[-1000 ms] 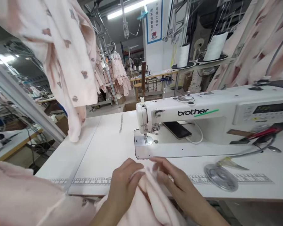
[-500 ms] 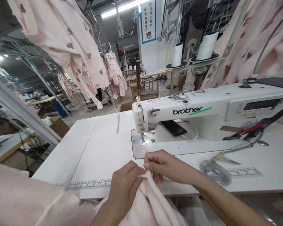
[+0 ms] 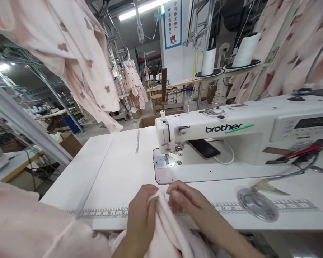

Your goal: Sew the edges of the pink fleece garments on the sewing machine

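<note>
Overhead, pink garments [image 3: 78, 61] hang; on the white table [image 3: 118, 168], both hands pinch pink fabric [image 3: 167, 229].

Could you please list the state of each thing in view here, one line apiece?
left hand: closed on the pink fabric's edge
right hand: pinching the same edge
pink fabric: bunched, hanging off the table's near edge
sewing machine: nothing under its needle
phone: flat on the machine bed, screen dark, cable attached
thread cones: upright on their stand
</note>
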The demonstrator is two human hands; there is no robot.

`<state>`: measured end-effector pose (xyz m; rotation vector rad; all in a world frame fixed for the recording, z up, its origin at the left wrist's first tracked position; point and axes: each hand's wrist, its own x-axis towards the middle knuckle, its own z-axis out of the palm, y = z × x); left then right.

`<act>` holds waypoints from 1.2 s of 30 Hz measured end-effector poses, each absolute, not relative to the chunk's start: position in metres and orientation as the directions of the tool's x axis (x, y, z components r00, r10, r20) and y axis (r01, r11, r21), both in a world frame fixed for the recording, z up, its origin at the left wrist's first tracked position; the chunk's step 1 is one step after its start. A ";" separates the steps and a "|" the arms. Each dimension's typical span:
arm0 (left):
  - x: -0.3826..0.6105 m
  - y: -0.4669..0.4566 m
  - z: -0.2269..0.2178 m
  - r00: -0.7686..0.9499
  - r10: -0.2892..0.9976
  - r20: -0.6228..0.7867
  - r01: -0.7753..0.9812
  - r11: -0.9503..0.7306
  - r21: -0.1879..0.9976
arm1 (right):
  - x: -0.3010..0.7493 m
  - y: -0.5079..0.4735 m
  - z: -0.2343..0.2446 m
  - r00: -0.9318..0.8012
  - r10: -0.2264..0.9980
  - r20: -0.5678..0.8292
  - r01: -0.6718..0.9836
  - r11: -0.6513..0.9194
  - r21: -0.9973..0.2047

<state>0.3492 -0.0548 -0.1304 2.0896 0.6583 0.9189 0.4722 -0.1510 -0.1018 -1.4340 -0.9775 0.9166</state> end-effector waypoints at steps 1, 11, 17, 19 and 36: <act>0.351 -0.055 -0.132 0.603 0.677 0.422 0.151 -0.616 0.773 | 0.468 -0.153 -0.100 0.395 0.919 -0.006 0.157 -0.074 -0.985; 0.364 -0.030 -0.090 0.883 0.467 0.048 0.092 -0.274 0.957 | 0.493 -0.151 -0.098 0.303 0.943 0.138 0.314 0.038 -0.949; 0.378 -0.025 -0.091 0.864 0.501 -0.052 0.171 -0.195 0.966 | 0.505 -0.149 -0.100 0.423 0.902 0.086 0.334 -0.067 -0.940; 0.382 -0.025 -0.093 0.827 0.557 -0.073 0.209 -0.185 0.960 | 0.506 -0.148 -0.103 0.469 0.883 0.012 0.233 -0.110 -0.966; 0.454 0.029 -0.147 0.825 0.565 -0.019 0.327 -0.450 0.831 | 0.565 -0.076 -0.137 0.652 0.757 -0.045 0.556 -0.517 -0.651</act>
